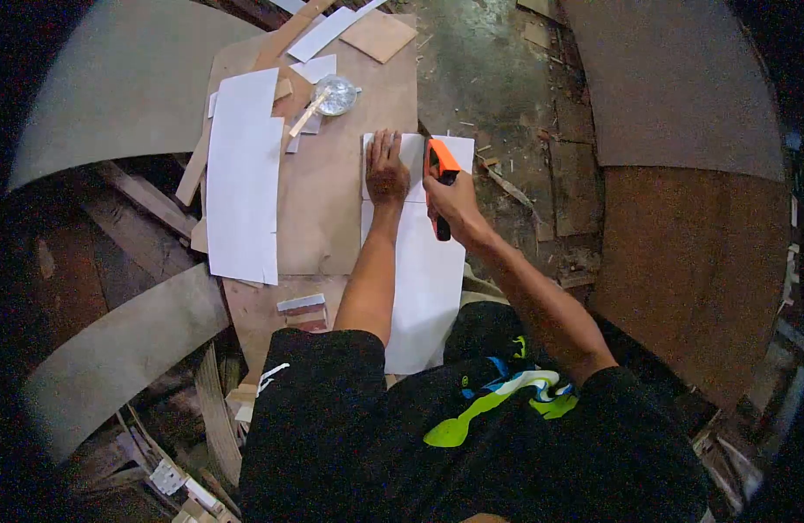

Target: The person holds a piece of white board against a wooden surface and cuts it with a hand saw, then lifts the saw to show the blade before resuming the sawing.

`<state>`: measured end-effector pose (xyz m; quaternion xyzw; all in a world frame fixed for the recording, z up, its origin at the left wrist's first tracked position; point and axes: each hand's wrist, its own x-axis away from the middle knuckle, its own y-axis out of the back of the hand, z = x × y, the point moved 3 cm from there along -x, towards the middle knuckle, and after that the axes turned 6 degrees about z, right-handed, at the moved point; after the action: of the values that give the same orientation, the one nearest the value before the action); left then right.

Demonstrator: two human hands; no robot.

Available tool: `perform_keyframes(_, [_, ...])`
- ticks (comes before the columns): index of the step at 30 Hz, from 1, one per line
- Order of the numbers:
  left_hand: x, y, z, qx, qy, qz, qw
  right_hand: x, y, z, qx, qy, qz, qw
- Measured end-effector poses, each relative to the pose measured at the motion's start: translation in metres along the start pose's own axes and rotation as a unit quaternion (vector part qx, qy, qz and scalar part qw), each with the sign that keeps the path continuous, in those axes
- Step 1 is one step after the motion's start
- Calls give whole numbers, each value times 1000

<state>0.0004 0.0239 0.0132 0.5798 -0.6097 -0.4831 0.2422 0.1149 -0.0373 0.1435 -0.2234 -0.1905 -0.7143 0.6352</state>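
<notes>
A long white board (pixel 428 296) lies lengthwise in front of me, with a thin line across its upper part. My left hand (pixel 387 174) rests flat on that upper part, left of the middle, fingers stretched forward. Wrapped round an orange and black tool (pixel 443 157), my right hand (pixel 452 199) is over the board's right half, a little to the right of my left hand. The tool's underside and its contact with the board are hidden.
A wooden worktop (pixel 319 209) holds a second white sheet (pixel 243 174), a clear cup (pixel 336 96) with a wooden stick (pixel 308 115) leaning on it, and offcuts. Large brown boards (pixel 689 270) stand at the right, curved panels (pixel 127 357) and scrap wood at the left.
</notes>
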Motion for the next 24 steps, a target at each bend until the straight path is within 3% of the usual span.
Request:
perform_keyframes(5, [0,-3,1,-11,1,10,1000,-38,3,15,64,9,-25,998])
perform_keyframes(6, [1,-1,0,-21,3,16,1000,-63,7,11,-8,-23,29,999])
perform_keyframes(8, [-2,-2,0,-31,1,17,999,-96,14,30,11,-78,45,996])
perform_keyframes(10, [-1,-5,0,-33,-3,15,999,-121,18,32,-127,-64,172,975])
perform_keyframes(15, [-1,-3,1,-36,-1,43,998,-148,16,24,-110,-90,120,983])
perform_keyframes(18, [0,-11,5,-33,3,44,998,-94,7,40,21,-111,12,994])
perform_keyframes(20, [-2,-10,5,-31,5,39,999,-68,10,-5,117,22,-13,993])
perform_keyframes(21, [-2,-6,2,-27,6,37,999,-33,7,-18,64,21,-24,997])
perform_keyframes(22, [-2,-4,0,-23,7,33,999,-2,8,-45,57,114,-46,991])
perform_keyframes(24, [-3,-4,0,-4,17,33,999,39,10,-90,-61,119,2,991])
